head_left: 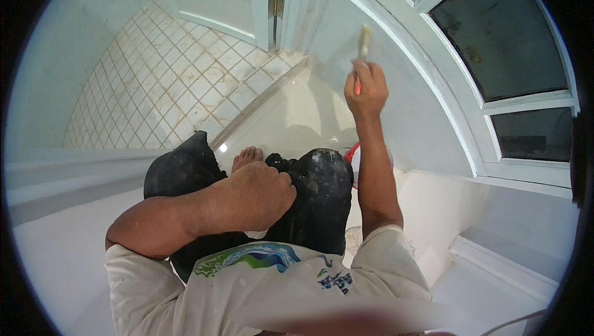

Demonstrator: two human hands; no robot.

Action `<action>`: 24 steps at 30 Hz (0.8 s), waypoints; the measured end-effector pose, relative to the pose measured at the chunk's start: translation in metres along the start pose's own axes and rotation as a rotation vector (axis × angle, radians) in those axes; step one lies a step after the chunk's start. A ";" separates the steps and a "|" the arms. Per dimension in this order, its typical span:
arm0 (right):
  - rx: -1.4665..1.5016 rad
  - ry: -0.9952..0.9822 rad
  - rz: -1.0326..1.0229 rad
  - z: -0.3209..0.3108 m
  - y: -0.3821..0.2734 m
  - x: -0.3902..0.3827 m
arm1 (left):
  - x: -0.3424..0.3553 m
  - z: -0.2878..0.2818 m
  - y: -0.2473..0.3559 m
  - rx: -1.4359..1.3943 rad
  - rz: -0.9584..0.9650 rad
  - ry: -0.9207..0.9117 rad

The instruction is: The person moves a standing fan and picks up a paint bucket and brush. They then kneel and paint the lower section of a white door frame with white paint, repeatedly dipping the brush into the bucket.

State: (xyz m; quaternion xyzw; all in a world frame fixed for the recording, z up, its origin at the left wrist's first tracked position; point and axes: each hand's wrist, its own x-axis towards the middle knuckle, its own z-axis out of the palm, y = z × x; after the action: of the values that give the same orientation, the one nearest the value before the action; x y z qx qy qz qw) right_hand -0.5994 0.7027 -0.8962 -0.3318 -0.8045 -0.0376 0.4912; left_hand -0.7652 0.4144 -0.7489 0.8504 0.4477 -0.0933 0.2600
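My right hand (369, 88) grips a paintbrush (364, 44) by its handle, and a red end shows below the fingers. The pale yellowish bristles point away from me, at the white wall panel (334, 33) under the window; I cannot tell if they touch it. My left hand (263, 193) is curled closed over my lap, between my dark, paint-spotted trouser knees. Its palm side is hidden. A small bit of something white (255, 234) shows beneath the left wrist. Partly behind my right forearm stands a container with a red rim (352, 154).
A window with white frame bars (455, 79) and dark panes curves along the right. At the upper left a white door (213, 2) with a metal hinge opens over a diamond-tiled floor (161, 82). A raised sill (260, 104) divides it from the glossy cream floor (297, 119).
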 end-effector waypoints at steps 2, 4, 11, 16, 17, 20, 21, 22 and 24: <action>-0.017 0.019 0.053 -0.023 -0.022 -0.009 | 0.000 0.002 0.011 0.002 0.005 -0.019; 0.019 0.033 0.019 -0.026 -0.041 0.000 | 0.005 -0.001 0.020 0.009 -0.011 -0.061; 0.066 -0.041 0.039 -0.029 -0.016 0.017 | 0.007 -0.040 0.043 -0.096 -0.160 -0.230; -0.034 -0.029 0.162 -0.162 0.008 -0.055 | 0.019 -0.028 0.050 -0.107 -0.219 -0.153; 0.013 -0.065 0.212 -0.195 0.015 -0.078 | 0.023 -0.025 0.054 -0.132 -0.198 -0.138; 0.163 -0.238 0.542 -0.268 0.034 -0.130 | 0.055 -0.009 0.059 -0.112 -0.222 -0.115; 0.230 -0.344 0.754 -0.276 0.045 -0.129 | 0.058 0.003 0.052 -0.049 -0.178 -0.011; 0.289 -0.446 0.970 -0.281 0.059 -0.136 | 0.065 0.015 0.048 0.009 -0.125 0.097; 0.290 -0.669 0.998 -0.282 0.095 -0.183 | 0.085 0.025 0.061 -0.124 -0.195 0.057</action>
State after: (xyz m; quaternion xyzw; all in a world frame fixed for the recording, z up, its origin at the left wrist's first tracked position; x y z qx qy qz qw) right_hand -0.2749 0.5771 -0.9255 -0.5920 -0.6594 0.4126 0.2108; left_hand -0.6647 0.4341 -0.7815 0.7875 0.5404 -0.0659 0.2888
